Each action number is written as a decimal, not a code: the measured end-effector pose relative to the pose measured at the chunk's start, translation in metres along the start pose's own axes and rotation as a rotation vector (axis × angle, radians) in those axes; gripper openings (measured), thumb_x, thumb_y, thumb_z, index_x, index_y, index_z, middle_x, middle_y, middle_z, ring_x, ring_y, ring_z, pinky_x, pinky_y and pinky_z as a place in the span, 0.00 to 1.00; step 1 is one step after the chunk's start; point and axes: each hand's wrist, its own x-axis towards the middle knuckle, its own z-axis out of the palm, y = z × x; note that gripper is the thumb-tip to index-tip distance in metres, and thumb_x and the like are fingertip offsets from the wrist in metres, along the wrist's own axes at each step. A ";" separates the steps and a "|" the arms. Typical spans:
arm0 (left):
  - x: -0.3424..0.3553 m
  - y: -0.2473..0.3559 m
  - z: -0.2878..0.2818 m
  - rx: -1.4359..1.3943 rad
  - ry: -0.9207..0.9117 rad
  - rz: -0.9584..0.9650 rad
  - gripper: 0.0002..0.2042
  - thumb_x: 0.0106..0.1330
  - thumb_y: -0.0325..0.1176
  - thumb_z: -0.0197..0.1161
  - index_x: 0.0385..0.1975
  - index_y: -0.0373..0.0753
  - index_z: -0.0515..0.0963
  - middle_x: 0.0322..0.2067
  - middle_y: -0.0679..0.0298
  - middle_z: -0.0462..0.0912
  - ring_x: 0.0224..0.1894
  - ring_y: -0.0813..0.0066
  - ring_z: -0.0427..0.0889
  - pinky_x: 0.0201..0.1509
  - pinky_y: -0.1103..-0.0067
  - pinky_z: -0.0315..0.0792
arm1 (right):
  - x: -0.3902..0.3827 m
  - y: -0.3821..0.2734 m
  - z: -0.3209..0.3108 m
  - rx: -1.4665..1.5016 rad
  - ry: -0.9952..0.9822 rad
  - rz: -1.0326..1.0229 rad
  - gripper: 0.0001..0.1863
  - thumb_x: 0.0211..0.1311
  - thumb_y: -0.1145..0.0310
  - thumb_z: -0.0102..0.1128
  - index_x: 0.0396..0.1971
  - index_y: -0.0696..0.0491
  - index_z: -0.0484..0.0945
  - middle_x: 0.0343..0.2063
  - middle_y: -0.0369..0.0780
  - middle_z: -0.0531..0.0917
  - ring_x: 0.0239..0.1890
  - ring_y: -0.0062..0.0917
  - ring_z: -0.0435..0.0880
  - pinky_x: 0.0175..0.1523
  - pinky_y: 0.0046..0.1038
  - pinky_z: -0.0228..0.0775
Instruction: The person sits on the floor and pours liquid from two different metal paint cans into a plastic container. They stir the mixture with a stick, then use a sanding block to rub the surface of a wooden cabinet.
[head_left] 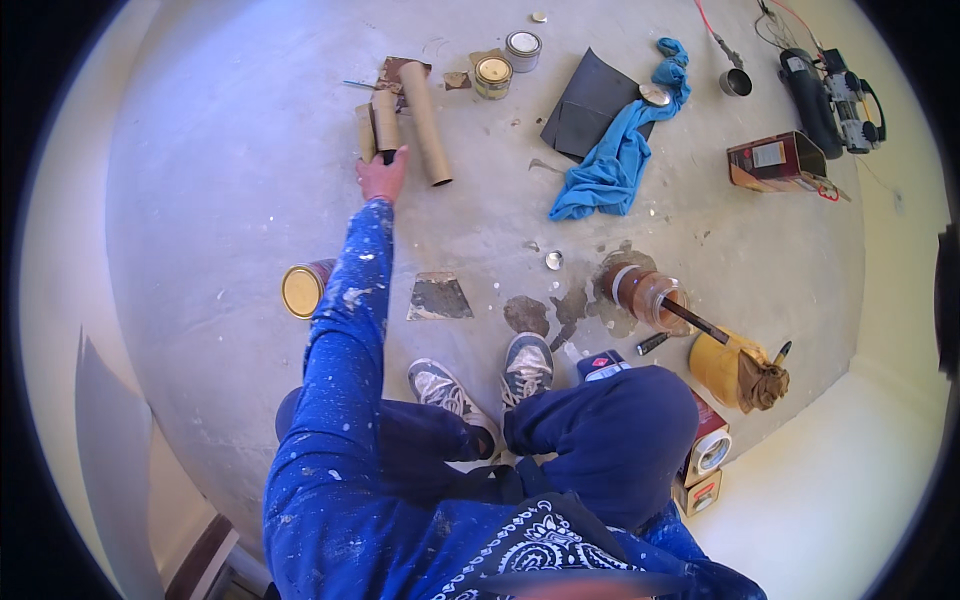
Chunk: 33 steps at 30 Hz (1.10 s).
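Observation:
My left arm reaches far forward across the floor, its blue sleeve spotted with paint. My left hand [382,177] is closed around a small black object [388,157] at the near end of a short brown roll [385,117]; what the object is, I cannot make out. A longer cardboard tube [426,125] lies just right of the hand, and a flat brown strip [366,132] is on its left. Beyond them rests a dark reddish-brown piece [392,72]. My right hand is out of view; only part of that sleeve shows low down.
Two small cans [493,78] stand at the back. A blue cloth [610,170] lies partly over dark sheets [590,105]. On the right are an open rectangular tin [775,165], a compressor [845,105], a jar of brown liquid [645,297] and a yellow container [715,367]. A lidded can [302,291] is beside my left sleeve.

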 end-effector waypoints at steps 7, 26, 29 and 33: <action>-0.056 0.140 -0.003 0.063 -0.056 -0.132 0.66 0.43 0.77 0.70 0.76 0.35 0.52 0.77 0.38 0.36 0.79 0.36 0.40 0.73 0.38 0.52 | -0.004 0.005 0.007 0.005 0.006 -0.003 0.42 0.68 0.50 0.58 0.76 0.47 0.52 0.62 0.61 0.66 0.59 0.61 0.73 0.61 0.52 0.71; -0.093 0.089 0.040 -0.232 0.234 0.340 0.34 0.60 0.27 0.62 0.70 0.37 0.65 0.62 0.41 0.66 0.63 0.42 0.71 0.65 0.59 0.71 | -0.023 -0.005 0.003 0.052 0.016 0.026 0.43 0.67 0.49 0.58 0.77 0.46 0.52 0.64 0.61 0.64 0.61 0.61 0.72 0.62 0.52 0.70; -0.138 0.062 0.024 -0.336 0.241 0.391 0.32 0.61 0.27 0.59 0.70 0.37 0.67 0.62 0.41 0.68 0.63 0.41 0.70 0.67 0.60 0.68 | -0.023 -0.006 0.002 0.062 0.017 0.040 0.43 0.67 0.49 0.58 0.77 0.46 0.52 0.65 0.61 0.64 0.61 0.61 0.72 0.62 0.52 0.70; -0.225 0.049 0.018 -0.452 0.106 0.379 0.31 0.61 0.25 0.58 0.70 0.39 0.69 0.61 0.40 0.70 0.62 0.39 0.71 0.68 0.62 0.67 | -0.023 -0.009 0.003 0.071 0.013 0.055 0.43 0.67 0.48 0.58 0.77 0.46 0.51 0.65 0.61 0.63 0.62 0.61 0.71 0.62 0.52 0.70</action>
